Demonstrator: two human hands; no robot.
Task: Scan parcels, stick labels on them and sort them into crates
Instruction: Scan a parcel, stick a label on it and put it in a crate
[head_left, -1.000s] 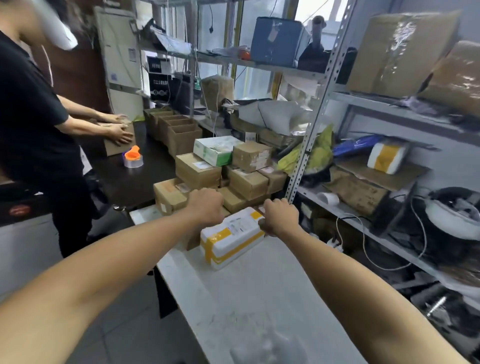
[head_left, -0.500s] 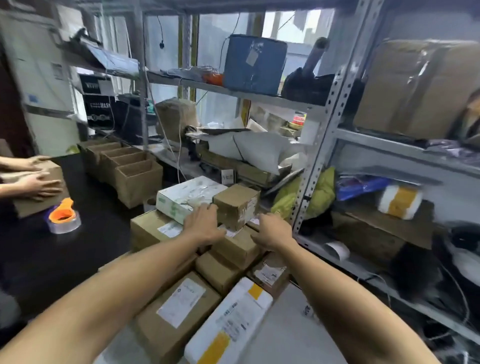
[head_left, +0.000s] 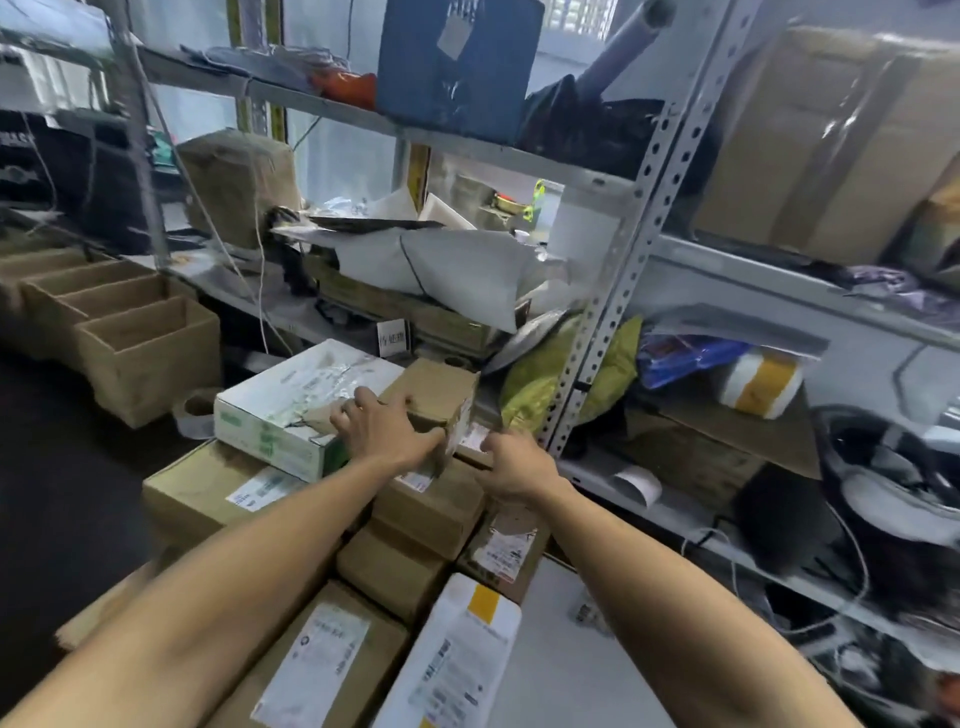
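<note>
- Small brown cardboard parcel (head_left: 436, 387) sits on top of the stack of parcels at the far end of the white bench (head_left: 550, 670), just beside a white-and-green printed carton (head_left: 296, 400).
- Left hand (head_left: 382, 426) lies on the parcel's near top edge, arm stretched forward, fingers spread and bent over the cardboard, gripping it.
- Right hand (head_left: 511, 465) reaches to the parcel's right lower side, fingers curled toward it; whether it grips is hard to tell, since the fingertips are hidden.
- Grey perforated shelf upright (head_left: 618, 291) stands close to the right of the parcel, so room there is tight; the bench's near right part is bare.
- Long white parcel with yellow tape (head_left: 462, 660) lies at the near edge, cut off by the frame.
- Open brown cardboard boxes (head_left: 130, 332) line the dark table (head_left: 62, 467) at left.
- Labels are too blurred to read.
</note>
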